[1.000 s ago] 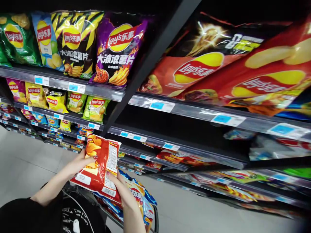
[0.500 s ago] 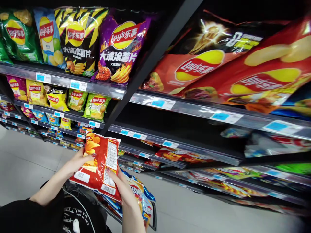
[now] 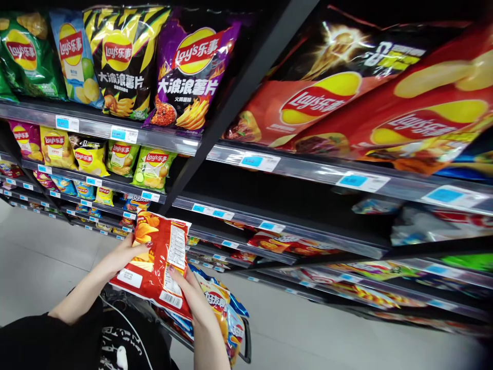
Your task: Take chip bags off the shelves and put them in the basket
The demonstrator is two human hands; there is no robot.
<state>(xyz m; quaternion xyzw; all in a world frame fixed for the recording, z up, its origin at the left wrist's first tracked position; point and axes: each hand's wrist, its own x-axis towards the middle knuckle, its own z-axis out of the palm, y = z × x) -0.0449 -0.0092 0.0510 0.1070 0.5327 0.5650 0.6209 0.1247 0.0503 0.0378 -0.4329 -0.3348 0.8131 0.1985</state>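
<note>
A red snack bag (image 3: 156, 277) with chips pictured on it is held in front of me, its printed text panel and barcode facing up. My left hand (image 3: 129, 253) grips the bag's left edge, thumb on top and the other fingers hidden beneath. On the right edge, my right hand (image 3: 185, 285) holds it in the same way, its thumb lying over the text panel. Beneath the bag are blue and yellow snack packs (image 3: 221, 303) in a cart or basket (image 3: 247, 339), of which a dark rim shows.
Lay's bags line the upper shelf (image 3: 154, 137), among them a purple bag (image 3: 192, 77) and a large red bag (image 3: 416, 110). Smaller bags (image 3: 154, 167) stand one shelf lower. A black upright post (image 3: 250, 77) divides the shelving. Grey floor (image 3: 308, 339) lies below.
Both hands keep the red snack bag in nearly the same place. The view has shifted slightly, so the shelf bags at the right sit a little farther right.
</note>
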